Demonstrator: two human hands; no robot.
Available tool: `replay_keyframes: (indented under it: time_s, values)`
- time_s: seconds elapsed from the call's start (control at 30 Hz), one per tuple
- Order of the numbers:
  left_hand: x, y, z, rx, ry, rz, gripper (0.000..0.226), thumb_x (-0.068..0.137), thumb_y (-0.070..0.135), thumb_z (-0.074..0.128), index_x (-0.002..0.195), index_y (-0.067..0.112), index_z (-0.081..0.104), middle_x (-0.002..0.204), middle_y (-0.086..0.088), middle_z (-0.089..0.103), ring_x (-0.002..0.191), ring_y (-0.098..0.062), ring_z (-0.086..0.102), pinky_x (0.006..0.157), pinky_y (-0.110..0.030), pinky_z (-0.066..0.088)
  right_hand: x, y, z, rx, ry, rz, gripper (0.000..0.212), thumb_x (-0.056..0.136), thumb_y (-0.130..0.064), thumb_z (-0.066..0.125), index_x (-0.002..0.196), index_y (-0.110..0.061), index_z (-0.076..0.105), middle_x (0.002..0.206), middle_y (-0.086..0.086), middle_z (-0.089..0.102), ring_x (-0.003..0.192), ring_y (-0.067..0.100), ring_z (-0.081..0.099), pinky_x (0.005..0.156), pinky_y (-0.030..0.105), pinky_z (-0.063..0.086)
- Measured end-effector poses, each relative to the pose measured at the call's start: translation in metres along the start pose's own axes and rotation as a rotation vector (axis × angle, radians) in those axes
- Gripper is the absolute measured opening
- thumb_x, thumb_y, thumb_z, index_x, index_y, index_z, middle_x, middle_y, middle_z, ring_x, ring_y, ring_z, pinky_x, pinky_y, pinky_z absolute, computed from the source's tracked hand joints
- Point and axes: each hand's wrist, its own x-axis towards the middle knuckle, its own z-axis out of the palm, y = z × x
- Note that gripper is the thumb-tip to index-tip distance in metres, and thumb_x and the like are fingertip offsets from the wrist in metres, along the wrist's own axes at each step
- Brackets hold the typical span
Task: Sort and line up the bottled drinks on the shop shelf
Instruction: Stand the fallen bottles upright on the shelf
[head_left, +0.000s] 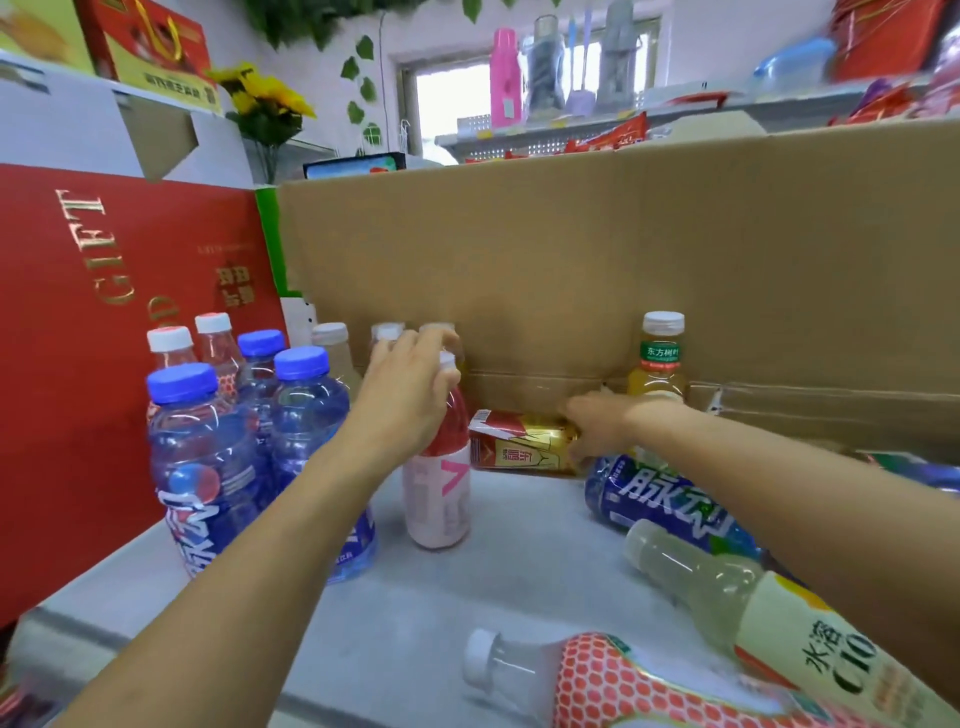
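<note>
Head view: a pale grey shelf (519, 561) is backed by a brown cardboard wall (571, 260), with a red gift box (104, 338) along its left edge and a bright window (452, 104) beyond. 3 blue-capped bottles (208, 457) stand by the left edge and a yellow juice bottle (657, 364) stands at the back edge. A blue bottle (665, 504), a pale lemon bottle (727, 587) and a red honeycomb bottle (623, 680) lie toward the front right corner. The left hand (410, 384) curls over the neck of an upright pink bottle (439, 499) mid-shelf. The right hand (602, 426) touches the right end of a red-and-gold carton (519, 444) lying at the back edge; blur hides its grip
</note>
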Motion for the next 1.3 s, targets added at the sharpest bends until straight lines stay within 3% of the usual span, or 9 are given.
replay_keyframes:
  time_s: [0.1, 0.2, 0.3, 0.4, 0.6, 0.73, 0.93, 1.13, 1.3]
  values:
    - [-0.004, -0.005, 0.003, -0.126, -0.03, -0.055, 0.04, 0.101, 0.022, 0.054, 0.139, 0.021, 0.045, 0.142, -0.007, 0.041, 0.126, -0.029, 0.048, 0.103, -0.048, 0.047, 0.007, -0.008, -0.002, 0.0, -0.064, 0.036, 0.044, 0.088, -0.036, 0.07, 0.124, -0.014, 0.056, 0.112, 0.003, 0.065, 0.101, 0.018, 0.061, 0.104, 0.04, 0.043]
    - [-0.016, -0.01, 0.01, -0.111, -0.135, -0.065, 0.076, 0.089, 0.022, 0.073, 0.149, 0.032, 0.028, 0.15, 0.004, 0.022, 0.134, -0.03, 0.044, 0.102, -0.049, 0.051, 0.009, -0.01, 0.001, -0.053, -0.125, 0.079, 0.056, 0.078, -0.046, 0.078, 0.121, -0.017, 0.056, 0.112, 0.003, 0.066, 0.099, 0.018, 0.062, 0.102, 0.04, 0.043]
    - [-0.019, -0.015, 0.015, -0.144, -0.107, -0.108, 0.087, 0.088, 0.018, 0.075, 0.15, 0.043, 0.019, 0.15, -0.001, 0.023, 0.136, -0.034, 0.045, 0.102, -0.05, 0.051, 0.009, -0.008, 0.004, -0.038, -0.04, 0.086, 0.06, 0.072, -0.047, 0.082, 0.116, -0.018, 0.054, 0.104, 0.0, 0.063, 0.089, 0.014, 0.058, 0.099, 0.038, 0.045]
    - [-0.02, -0.019, 0.022, -0.158, -0.073, -0.096, 0.088, 0.089, 0.019, 0.073, 0.152, 0.043, 0.016, 0.148, -0.006, 0.032, 0.138, -0.032, 0.042, 0.105, -0.05, 0.048, 0.007, -0.004, 0.002, 0.032, 0.038, 0.088, 0.055, 0.067, -0.044, 0.083, 0.108, -0.021, 0.053, 0.096, -0.002, 0.06, 0.082, 0.012, 0.058, 0.076, 0.028, 0.054]
    - [-0.018, -0.024, 0.039, -0.391, 0.058, -0.09, 0.087, 0.086, 0.009, 0.075, 0.151, 0.035, 0.022, 0.153, -0.001, 0.033, 0.138, -0.022, 0.039, 0.106, -0.039, 0.042, -0.01, 0.006, -0.033, 0.386, 0.193, 0.091, 0.06, 0.07, -0.038, 0.086, 0.118, -0.027, 0.052, 0.108, -0.003, 0.056, 0.084, 0.017, 0.063, 0.05, 0.022, 0.054]
    - [-0.013, -0.028, 0.048, -0.505, 0.071, -0.126, 0.088, 0.086, 0.007, 0.074, 0.149, 0.039, 0.022, 0.157, 0.001, 0.033, 0.139, -0.022, 0.04, 0.108, -0.049, 0.045, -0.019, 0.0, -0.058, 0.51, 0.297, 0.041, 0.074, 0.066, -0.032, 0.09, 0.127, -0.022, 0.05, 0.105, -0.002, 0.059, 0.08, 0.016, 0.063, 0.042, 0.015, 0.047]
    - [0.007, -0.036, 0.054, -0.579, 0.002, -0.145, 0.086, 0.087, 0.006, 0.074, 0.142, 0.05, 0.024, 0.134, 0.01, 0.044, 0.12, -0.015, 0.05, 0.096, -0.037, 0.048, -0.001, -0.019, -0.058, 0.652, 0.298, 0.073, 0.062, 0.072, -0.025, 0.087, 0.121, -0.021, 0.049, 0.105, 0.002, 0.06, 0.085, 0.017, 0.062, 0.051, 0.025, 0.053]
    - [0.031, -0.027, 0.067, -0.595, -0.085, -0.103, 0.085, 0.087, 0.003, 0.073, 0.145, 0.043, 0.025, 0.145, -0.002, 0.049, 0.129, -0.022, 0.053, 0.104, -0.037, 0.047, 0.014, -0.022, -0.051, 0.66, 0.329, 0.14, 0.072, 0.079, -0.023, 0.082, 0.136, -0.019, 0.039, 0.109, 0.002, 0.057, 0.089, 0.019, 0.06, 0.057, 0.028, 0.053]
    - [0.028, -0.018, 0.07, -0.528, -0.087, -0.092, 0.089, 0.091, 0.008, 0.07, 0.155, 0.035, 0.016, 0.162, -0.003, 0.028, 0.148, -0.022, 0.029, 0.118, -0.05, 0.032, -0.01, -0.02, -0.049, 0.629, 0.314, 0.097, 0.092, 0.088, -0.022, 0.073, 0.158, -0.021, 0.014, 0.149, 0.008, 0.045, 0.131, 0.027, 0.049, 0.095, 0.034, 0.044]
